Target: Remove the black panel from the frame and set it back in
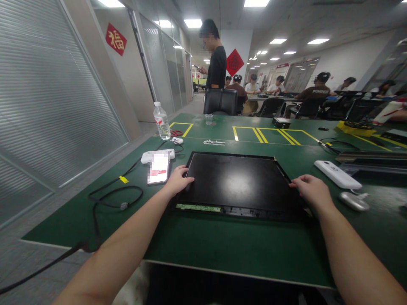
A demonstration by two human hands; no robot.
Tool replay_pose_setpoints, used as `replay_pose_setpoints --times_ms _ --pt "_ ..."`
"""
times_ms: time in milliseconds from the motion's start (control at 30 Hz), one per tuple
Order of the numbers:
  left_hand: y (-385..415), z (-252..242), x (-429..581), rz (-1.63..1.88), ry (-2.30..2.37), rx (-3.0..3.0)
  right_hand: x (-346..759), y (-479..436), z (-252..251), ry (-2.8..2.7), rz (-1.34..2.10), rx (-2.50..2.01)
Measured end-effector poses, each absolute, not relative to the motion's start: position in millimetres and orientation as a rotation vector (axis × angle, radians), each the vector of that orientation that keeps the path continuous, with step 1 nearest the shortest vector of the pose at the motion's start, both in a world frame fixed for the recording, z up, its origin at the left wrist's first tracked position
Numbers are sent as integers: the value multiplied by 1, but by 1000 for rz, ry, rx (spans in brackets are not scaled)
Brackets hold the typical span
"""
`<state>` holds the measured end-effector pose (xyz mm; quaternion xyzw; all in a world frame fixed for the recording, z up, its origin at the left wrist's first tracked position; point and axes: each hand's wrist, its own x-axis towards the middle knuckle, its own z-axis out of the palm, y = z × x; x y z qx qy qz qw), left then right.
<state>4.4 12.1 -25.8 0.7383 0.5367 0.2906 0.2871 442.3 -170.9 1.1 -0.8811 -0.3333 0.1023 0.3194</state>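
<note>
A black flat display panel (235, 180) lies on the green table before me, its dark face up. Along its near edge a green circuit board strip (199, 208) shows at the left. My left hand (178, 181) is closed on the panel's left edge, the thumb over the face. At the opposite side, the fingers of my right hand (310, 190) pinch the right edge near its middle. The undersides of the panel and some fingertips are hidden. Just left of my left hand lies a phone (159, 168) with a lit screen.
A water bottle (162, 121), a white power strip (146, 157) and a black cable (95, 197) are on the left. Beyond the panel stands a clear cup (209, 119). To the right lie a white case (337, 174) and a silver mouse-like device (354, 201). Several people sit behind; one stands.
</note>
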Motion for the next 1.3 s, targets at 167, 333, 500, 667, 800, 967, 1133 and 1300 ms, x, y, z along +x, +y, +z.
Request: replay_pose_setpoints --times_ms 167,333,500,667,800,967,1133,1300 --pt "12 -25 5 780 1450 1982 436 -171 6 -850 284 -2361" --pt "12 -24 6 794 1439 1978 429 -171 10 -874 254 -2375" --pt "11 -26 6 820 1402 1943 427 -172 10 -874 233 -2345" --pt "9 -21 3 790 1365 2065 426 -173 12 -849 249 -2315" --pt "5 -14 -2 729 1352 2193 426 -173 12 -840 265 -2308" --pt "-5 -6 -2 707 1238 2367 429 -172 9 -854 253 -2276" --pt "-9 -2 -1 725 1210 2435 430 -173 8 -839 252 -2241" --pt "-5 2 -5 653 1388 2423 435 -172 5 -795 225 -2228"
